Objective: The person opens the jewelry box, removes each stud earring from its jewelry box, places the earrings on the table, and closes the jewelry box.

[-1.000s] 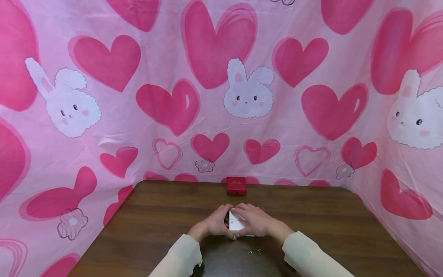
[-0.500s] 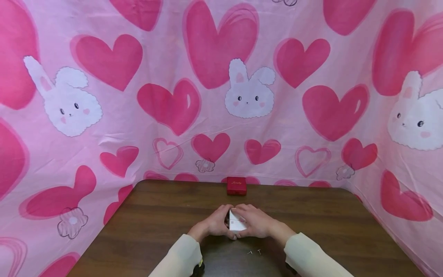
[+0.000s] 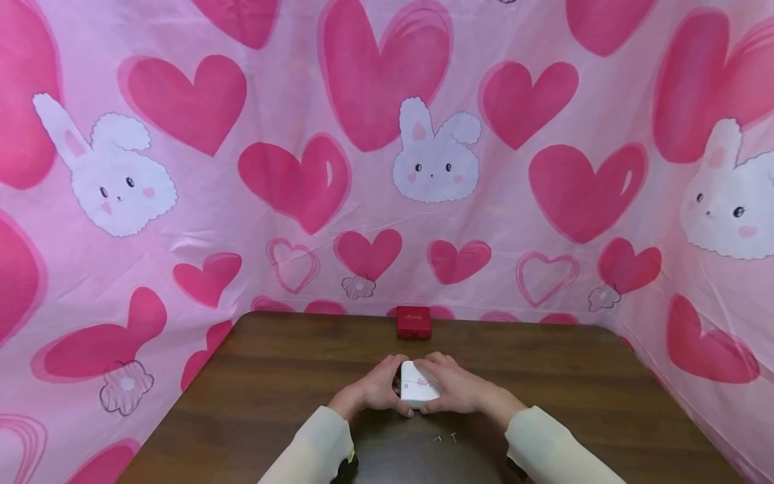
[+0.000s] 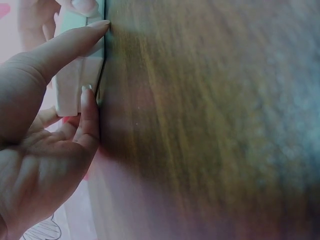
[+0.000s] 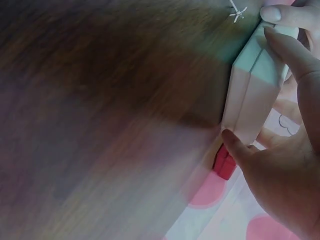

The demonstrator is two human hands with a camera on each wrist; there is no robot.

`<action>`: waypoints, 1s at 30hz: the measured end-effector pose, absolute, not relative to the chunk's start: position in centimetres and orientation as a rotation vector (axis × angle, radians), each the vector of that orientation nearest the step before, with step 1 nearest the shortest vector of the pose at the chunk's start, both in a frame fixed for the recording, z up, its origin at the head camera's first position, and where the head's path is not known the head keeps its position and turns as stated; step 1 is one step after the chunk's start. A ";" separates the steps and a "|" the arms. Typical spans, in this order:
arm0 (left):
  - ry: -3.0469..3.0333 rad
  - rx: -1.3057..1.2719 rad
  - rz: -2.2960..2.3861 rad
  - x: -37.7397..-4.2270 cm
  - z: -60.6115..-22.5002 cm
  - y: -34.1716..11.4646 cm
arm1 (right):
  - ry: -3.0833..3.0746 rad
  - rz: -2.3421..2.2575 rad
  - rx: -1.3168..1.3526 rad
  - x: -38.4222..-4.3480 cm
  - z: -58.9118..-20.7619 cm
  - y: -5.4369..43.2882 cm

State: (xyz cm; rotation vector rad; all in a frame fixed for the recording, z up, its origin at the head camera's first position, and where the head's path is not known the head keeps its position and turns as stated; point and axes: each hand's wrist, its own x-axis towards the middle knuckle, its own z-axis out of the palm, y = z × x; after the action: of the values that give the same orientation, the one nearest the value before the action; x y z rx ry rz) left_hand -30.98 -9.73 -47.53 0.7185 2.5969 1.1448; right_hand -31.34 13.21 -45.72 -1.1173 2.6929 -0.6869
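Observation:
A small white box (image 3: pixel 417 384) with faint lettering on top lies on the wooden table, between my two hands. My left hand (image 3: pixel 377 388) grips its left side, thumb at the near edge and fingers at the far side. On the opposite side my right hand (image 3: pixel 456 386) holds it the same way, covering part of the top. A seam runs along the side of the white box (image 5: pixel 256 80) in the right wrist view, between lid and base. Two small earring-like pieces (image 3: pixel 453 437) lie on the table nearer to me.
A red box (image 3: pixel 414 323) with gold lettering stands at the far edge of the wooden table (image 3: pixel 290 363). Pink cloth (image 3: pixel 369 215) with hearts and rabbits hangs behind the table and at both sides.
My right hand has shifted slightly to the right, and more of the white box's top shows. The left hand stays almost in place. The head view has tilted a little.

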 end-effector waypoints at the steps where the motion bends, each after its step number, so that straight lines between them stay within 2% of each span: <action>1: 2.598 0.722 1.146 -31.0 -47.5 -9.7 | 2.693 -0.695 -1.106 -31.3 -45.7 13.3; 30: 2.588 0.655 1.148 -30.7 -47.4 -9.5 | 2.716 -0.706 -1.048 -31.2 -45.8 14.0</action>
State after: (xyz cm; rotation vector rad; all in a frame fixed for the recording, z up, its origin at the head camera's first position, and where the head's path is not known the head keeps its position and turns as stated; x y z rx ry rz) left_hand -30.75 -9.51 -47.42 0.6554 2.5879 1.1484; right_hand -31.21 13.97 -45.75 -1.0484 2.7163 -0.7056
